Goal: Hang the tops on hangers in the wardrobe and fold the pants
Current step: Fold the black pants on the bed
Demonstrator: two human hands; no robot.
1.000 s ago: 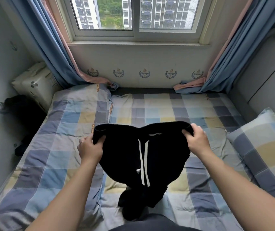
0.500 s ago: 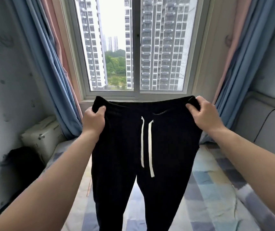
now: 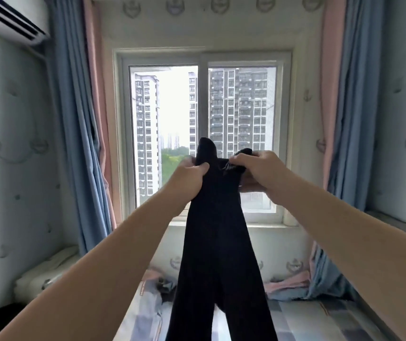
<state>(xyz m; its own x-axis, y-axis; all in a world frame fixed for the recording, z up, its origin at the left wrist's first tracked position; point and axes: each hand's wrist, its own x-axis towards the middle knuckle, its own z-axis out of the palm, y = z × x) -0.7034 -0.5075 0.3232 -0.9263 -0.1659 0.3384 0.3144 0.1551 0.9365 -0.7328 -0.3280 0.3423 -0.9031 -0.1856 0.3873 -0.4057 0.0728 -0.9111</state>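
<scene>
Black pants [image 3: 218,242] hang in the air in front of the window, held up at chest height with their two legs dangling toward the bed. The waistband is bunched narrow between my hands. My left hand [image 3: 189,177] grips the waist's left side, thumb pressed on the cloth. My right hand [image 3: 256,171] grips the right side, fingers curled over the top edge. The white drawstrings are hidden from view.
The bed with its checked sheet [image 3: 320,321] lies below. A window [image 3: 202,134] with blue and pink curtains [image 3: 79,143] is straight ahead. A white suitcase [image 3: 47,274] stands at the lower left, an air conditioner [image 3: 7,18] at the upper left.
My hands have lifted the pants off the bed and then drawn together, bunching the spread waistband narrow. The camera has tilted up toward the window.
</scene>
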